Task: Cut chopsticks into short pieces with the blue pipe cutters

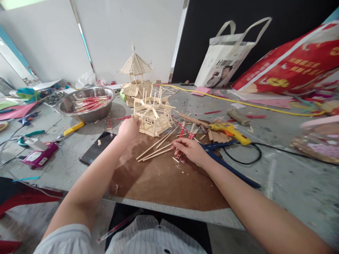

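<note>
A small pavilion frame built of pale wooden sticks stands at the back of the brown board. My left hand is closed at the frame's left edge; its fingertips are turned away, so what they grip is hidden. Over the board, my right hand has its fingers curled together at the right end of a thin wooden stick. More loose sticks lie alongside. Red-patterned strips lie beyond the right fingers. Behind the frame rises a finished-looking pavilion model with a pointed roof.
A steel bowl of red-and-pale sticks, a yellow knife and a black phone are left. Right are a yellow glue gun with a black cord and a blue-handled tool. Bags stand behind.
</note>
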The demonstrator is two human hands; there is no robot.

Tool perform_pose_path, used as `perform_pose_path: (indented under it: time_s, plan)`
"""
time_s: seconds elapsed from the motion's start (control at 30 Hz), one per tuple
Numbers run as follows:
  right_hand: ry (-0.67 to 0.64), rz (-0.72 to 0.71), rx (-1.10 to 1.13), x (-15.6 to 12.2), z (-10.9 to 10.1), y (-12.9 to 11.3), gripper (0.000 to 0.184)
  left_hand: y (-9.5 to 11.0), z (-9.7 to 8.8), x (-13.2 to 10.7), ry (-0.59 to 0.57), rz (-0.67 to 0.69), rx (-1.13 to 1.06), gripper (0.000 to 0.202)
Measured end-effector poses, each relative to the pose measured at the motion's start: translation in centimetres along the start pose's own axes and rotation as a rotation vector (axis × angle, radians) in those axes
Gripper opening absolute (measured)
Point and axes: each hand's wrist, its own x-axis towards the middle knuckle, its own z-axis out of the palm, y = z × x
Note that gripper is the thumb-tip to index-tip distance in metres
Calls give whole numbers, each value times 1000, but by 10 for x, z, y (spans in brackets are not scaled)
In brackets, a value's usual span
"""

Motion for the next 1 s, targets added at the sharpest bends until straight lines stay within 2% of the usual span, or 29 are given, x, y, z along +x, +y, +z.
perform_pose_path:
  time_s: [0.2,0.4,0.63,0.8,1.0]
  plan:
    - [-10,-18,-37,-1,0,-2,37,4,-8,9,-18,-21,-80,34]
    - [-6,-27,-53,-1,1,-4,39,-1,4,17,45,-21,-268,26]
    - [-1,-42,-78,-1,-1,0,37,2,11,18,-191,-116,-779,15]
    - [17,-41,-87,-1,-1,1,38,8,10,18,-225,-194,-1014,11]
    - [19,-23,-82,-1,-1,1,39,6,11,19,-254,-216,-1126,13]
